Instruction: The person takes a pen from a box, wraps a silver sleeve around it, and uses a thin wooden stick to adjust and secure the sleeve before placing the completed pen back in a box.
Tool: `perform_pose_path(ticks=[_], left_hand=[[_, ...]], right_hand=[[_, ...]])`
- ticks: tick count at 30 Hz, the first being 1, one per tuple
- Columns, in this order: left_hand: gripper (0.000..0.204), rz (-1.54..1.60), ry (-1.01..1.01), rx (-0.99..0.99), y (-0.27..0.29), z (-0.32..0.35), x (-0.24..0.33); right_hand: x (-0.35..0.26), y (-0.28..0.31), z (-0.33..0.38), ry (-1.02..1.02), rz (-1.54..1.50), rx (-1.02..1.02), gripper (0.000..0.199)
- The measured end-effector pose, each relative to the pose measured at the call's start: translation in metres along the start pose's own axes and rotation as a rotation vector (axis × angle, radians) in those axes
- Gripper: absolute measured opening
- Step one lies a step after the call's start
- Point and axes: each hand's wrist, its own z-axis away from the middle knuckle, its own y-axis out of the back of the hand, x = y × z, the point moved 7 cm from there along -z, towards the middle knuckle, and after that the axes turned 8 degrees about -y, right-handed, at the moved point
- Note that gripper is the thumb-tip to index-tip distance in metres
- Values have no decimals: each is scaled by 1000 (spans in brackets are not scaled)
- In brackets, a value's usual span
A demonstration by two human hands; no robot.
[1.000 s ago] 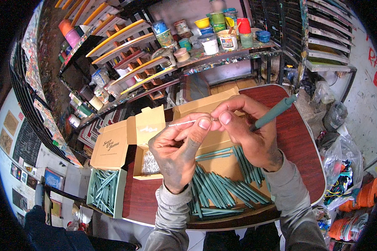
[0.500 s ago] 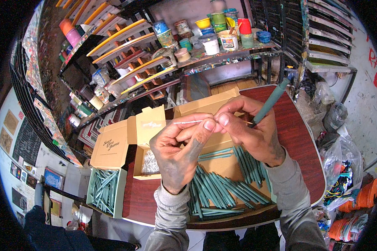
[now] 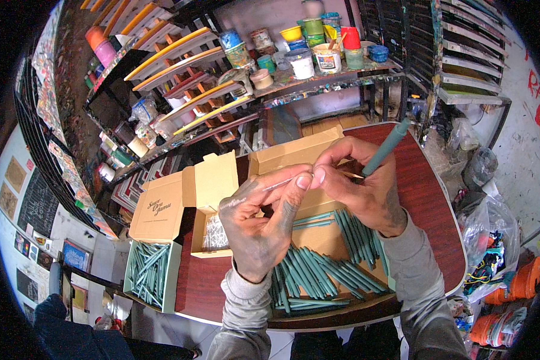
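Note:
My left hand (image 3: 264, 207) is closed in a pinch on a narrow clear strip (image 3: 282, 182) with whitish marks, lying along its index finger. My right hand (image 3: 363, 192) meets it, thumb and index fingertips pressed together at the strip's end. A green pen-like stick (image 3: 385, 150) is tucked in the right hand, slanting up to the right. Its lower end shows a thin brownish point near the palm. Beneath both hands, an open cardboard box (image 3: 318, 237) holds many similar green sticks (image 3: 306, 273). What lies between the touching fingertips is too small to make out.
Left of the hands, a small cardboard box (image 3: 201, 243) holds clear white-marked pieces (image 3: 215, 233). Beside it, another open box (image 3: 173, 282) is full of green sticks. All rest on a dark red table (image 3: 429, 240). Paint pots (image 3: 303, 63) crowd the shelf behind; plastic bags (image 3: 492, 222) lie at right.
The strip in my left hand has turned slightly, its marks now shifted toward the back of the hand. Both hands moved a little to the right; the green stick tilts much the same.

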Motion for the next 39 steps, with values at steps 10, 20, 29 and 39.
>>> perform_pose_path(ticks=[10,20,29,39], left_hand=[[17,-242,-123,-34,0,1,13],[18,166,0,36,4,-1,5],[18,233,-14,155,10,0,3],[19,215,-19,162,8,0,4]], right_hand=[[-5,0,0,33,46,25,15],[-22,2,3,80,-143,-81,18],[-16,-12,7,191,-39,-111,16],[-16,-11,7,215,-32,-98,14]])
